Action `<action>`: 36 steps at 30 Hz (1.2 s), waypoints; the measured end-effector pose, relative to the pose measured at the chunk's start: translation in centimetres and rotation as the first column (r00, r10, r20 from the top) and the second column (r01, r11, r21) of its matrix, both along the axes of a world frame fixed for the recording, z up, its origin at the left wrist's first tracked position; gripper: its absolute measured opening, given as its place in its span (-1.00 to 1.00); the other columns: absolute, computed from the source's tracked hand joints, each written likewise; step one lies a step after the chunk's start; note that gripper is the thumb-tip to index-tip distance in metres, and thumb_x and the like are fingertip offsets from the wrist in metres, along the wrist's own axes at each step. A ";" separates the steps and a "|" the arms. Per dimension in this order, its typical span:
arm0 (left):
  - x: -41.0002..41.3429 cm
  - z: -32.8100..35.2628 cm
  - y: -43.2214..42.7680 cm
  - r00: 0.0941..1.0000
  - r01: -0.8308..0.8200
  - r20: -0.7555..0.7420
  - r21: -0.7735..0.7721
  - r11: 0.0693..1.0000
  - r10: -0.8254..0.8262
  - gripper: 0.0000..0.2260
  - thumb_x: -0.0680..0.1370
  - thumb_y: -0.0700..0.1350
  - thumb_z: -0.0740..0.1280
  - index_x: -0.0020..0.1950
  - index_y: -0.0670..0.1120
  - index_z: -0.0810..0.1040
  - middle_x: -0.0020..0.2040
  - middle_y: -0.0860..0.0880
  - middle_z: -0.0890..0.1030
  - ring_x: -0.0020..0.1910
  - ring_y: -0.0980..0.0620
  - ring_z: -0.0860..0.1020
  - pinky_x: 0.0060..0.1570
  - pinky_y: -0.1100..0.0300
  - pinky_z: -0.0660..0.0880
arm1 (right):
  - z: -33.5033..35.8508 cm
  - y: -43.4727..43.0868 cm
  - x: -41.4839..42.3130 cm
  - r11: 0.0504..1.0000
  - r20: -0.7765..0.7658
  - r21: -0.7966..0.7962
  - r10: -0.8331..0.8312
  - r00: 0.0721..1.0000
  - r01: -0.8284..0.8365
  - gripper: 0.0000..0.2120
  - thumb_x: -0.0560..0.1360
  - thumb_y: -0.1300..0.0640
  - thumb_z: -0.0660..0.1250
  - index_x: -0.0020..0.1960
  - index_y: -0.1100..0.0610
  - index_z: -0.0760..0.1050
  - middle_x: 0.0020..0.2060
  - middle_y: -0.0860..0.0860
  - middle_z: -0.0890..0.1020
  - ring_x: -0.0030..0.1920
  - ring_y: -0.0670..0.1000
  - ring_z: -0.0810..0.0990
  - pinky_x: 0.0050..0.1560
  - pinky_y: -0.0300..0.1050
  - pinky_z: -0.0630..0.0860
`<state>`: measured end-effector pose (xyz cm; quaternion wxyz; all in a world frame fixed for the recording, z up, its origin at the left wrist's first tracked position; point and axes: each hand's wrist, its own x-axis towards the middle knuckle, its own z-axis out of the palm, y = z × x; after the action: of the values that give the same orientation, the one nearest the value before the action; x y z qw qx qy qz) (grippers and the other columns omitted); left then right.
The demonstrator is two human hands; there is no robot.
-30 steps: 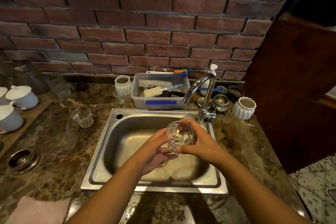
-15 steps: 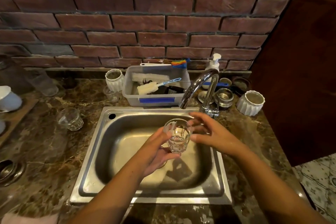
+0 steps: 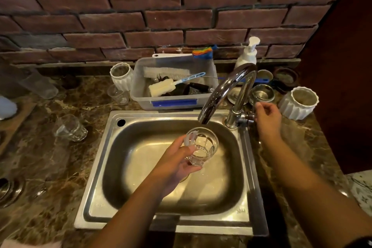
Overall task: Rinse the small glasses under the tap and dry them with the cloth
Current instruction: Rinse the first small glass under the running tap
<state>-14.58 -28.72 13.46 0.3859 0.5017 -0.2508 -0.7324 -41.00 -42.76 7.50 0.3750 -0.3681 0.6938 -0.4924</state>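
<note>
Left hand grasps glass, upright over sink, just below tap spout. Right hand: fingers curled on tap handle. Second glass on counter, left of sink. Behind sink: tub of brushes, soap pump. Cloth corner at near left edge.

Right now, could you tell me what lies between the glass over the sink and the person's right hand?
In the head view, only the sink's rim and the tap's base lie between the glass and the right hand.
</note>
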 end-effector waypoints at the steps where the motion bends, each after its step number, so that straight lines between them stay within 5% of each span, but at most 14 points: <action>1: -0.2 -0.1 -0.1 1.000 -0.010 -0.018 0.013 1.000 0.010 -0.58 0.51 -0.10 0.46 0.37 0.05 0.53 0.26 -0.11 0.67 0.23 -0.19 0.65 0.32 -0.16 0.51 | -0.6 -0.6 0.3 1.000 0.011 0.010 -0.028 1.000 0.028 -0.81 0.60 0.01 0.30 0.12 0.10 0.55 -0.07 -0.02 0.62 -0.05 -0.02 0.59 -0.03 -0.10 0.52; 5: -0.3 -0.4 -0.5 0.999 -0.018 -0.040 0.030 0.999 0.019 -0.53 0.47 -0.08 0.41 0.40 0.02 0.53 0.33 -0.20 0.61 0.29 -0.29 0.59 0.41 -0.26 0.36 | -2.1 -2.7 1.2 0.995 0.162 0.037 -0.095 0.982 0.090 -0.70 0.66 0.00 0.19 0.08 0.22 0.55 -0.13 0.09 0.63 -0.16 0.02 0.59 -0.08 -0.04 0.55; 9: -0.3 -0.6 -0.8 1.000 0.003 0.030 0.019 1.000 -0.004 -0.53 0.47 -0.04 0.38 0.40 0.04 0.51 0.31 -0.18 0.62 0.25 -0.23 0.63 0.29 -0.13 0.51 | -2.9 -3.5 1.9 0.997 0.232 0.048 -0.074 0.970 0.065 -0.56 0.69 -0.06 0.06 -0.14 0.17 0.55 -0.31 0.06 0.63 -0.23 0.08 0.60 -0.07 0.01 0.57; 16: -0.1 -1.0 -0.8 0.999 -0.002 0.035 0.033 0.999 0.001 -0.49 0.47 -0.03 0.38 0.44 0.02 0.48 0.31 -0.16 0.63 0.22 -0.19 0.65 0.22 -0.07 0.56 | -4.4 -3.7 2.4 0.995 -0.086 0.027 -0.098 0.991 0.101 -0.48 0.68 -0.16 -0.01 -0.30 0.05 0.47 -0.34 -0.02 0.59 -0.20 0.08 0.57 -0.06 -0.03 0.44; 21: -0.1 -1.2 -0.8 1.000 -0.020 -0.001 0.045 0.999 0.020 -0.38 0.37 0.04 0.48 0.43 0.02 0.49 0.31 -0.16 0.64 0.27 -0.24 0.61 0.31 -0.16 0.49 | -4.6 -4.4 2.5 0.989 -0.253 0.031 -0.135 0.958 0.148 -0.43 0.68 -0.15 -0.01 -0.06 0.25 0.59 -0.18 0.11 0.57 -0.09 0.14 0.55 -0.06 -0.02 0.41; 26: -0.3 -1.1 -0.9 0.999 -0.034 -0.011 0.051 0.998 0.035 -0.40 0.39 0.02 0.48 0.43 0.03 0.48 0.31 -0.16 0.64 0.27 -0.26 0.61 0.26 -0.12 0.51 | -4.9 -4.6 2.6 0.983 -0.278 0.050 -0.154 0.948 0.175 -0.40 0.69 -0.15 -0.03 0.12 0.28 0.62 0.03 0.26 0.67 0.08 0.23 0.60 0.14 0.10 0.49; 31: -0.1 -1.2 -0.6 0.998 -0.064 -0.008 0.065 0.996 0.065 -0.46 0.47 -0.04 0.36 0.46 -0.01 0.45 0.35 -0.22 0.60 0.32 -0.34 0.56 0.36 -0.23 0.42 | -5.0 -4.5 2.8 0.978 -0.248 0.011 -0.197 0.948 0.207 -0.40 0.69 -0.15 -0.02 -0.10 0.28 0.57 -0.10 0.26 0.65 -0.10 0.17 0.58 -0.04 -0.01 0.47; 36: -0.1 -1.2 -0.6 0.998 -0.063 -0.017 0.067 0.996 0.064 -0.46 0.48 -0.03 0.35 0.48 -0.01 0.44 0.36 -0.21 0.58 0.33 -0.34 0.55 0.36 -0.22 0.42 | -5.0 -4.3 3.1 0.969 -0.165 0.026 -0.238 0.957 0.245 -0.42 0.67 -0.19 -0.02 -0.16 0.21 0.54 -0.14 0.24 0.65 -0.05 0.26 0.63 0.05 0.14 0.56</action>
<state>-14.69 -29.34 12.29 0.3946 0.5149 -0.2068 -0.7324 -37.91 -47.05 2.51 0.2631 -0.3105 0.7727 -0.4871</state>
